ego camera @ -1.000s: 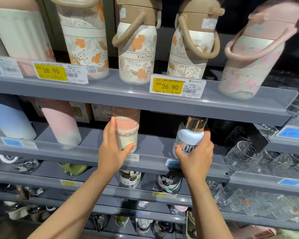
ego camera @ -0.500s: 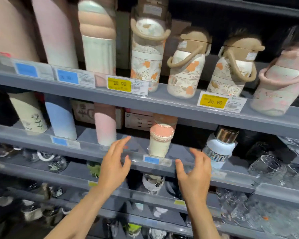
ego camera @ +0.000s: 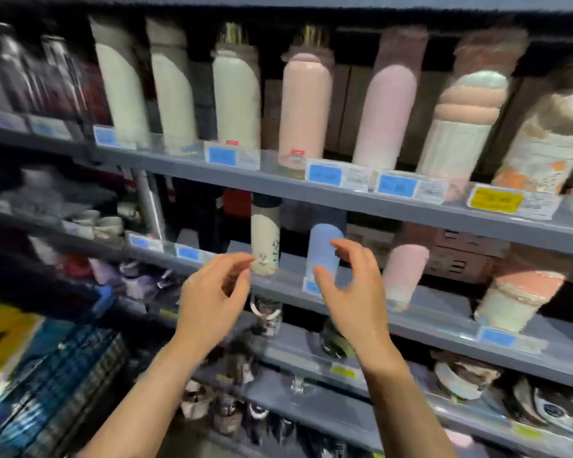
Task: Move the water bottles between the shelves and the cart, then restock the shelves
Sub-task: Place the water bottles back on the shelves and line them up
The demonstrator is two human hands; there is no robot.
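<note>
The grey shelves (ego camera: 394,201) fill almost the whole view, several levels one under another, and the picture is blurred. On the upper shelf stands a row of tall water bottles: cream ones (ego camera: 176,104) at the left, a pink bottle (ego camera: 303,110) in the middle, a paler pink one beside it, and patterned ones at the far right. Blue price labels (ego camera: 323,175) and one yellow label (ego camera: 495,200) sit on the front edge of this shelf.

On the middle shelf stand a cream bottle with a small drawing (ego camera: 265,239), a light blue bottle (ego camera: 323,249), a pink bottle with white bottom (ego camera: 404,276) and a bigger peach and cream bottle (ego camera: 523,292) at the right. At the lower left is a dark blue basket (ego camera: 67,368); I cannot tell if it belongs to a cart.

Both forearms reach up from below. The left hand (ego camera: 212,292) is just in front of the cream bottle, fingers loosely bent and spread, holding nothing. The right hand (ego camera: 351,289) is in front of the light blue bottle, thumb and fingers apart in a wide curve, also holding nothing; whether it touches the bottle I cannot tell.
</note>
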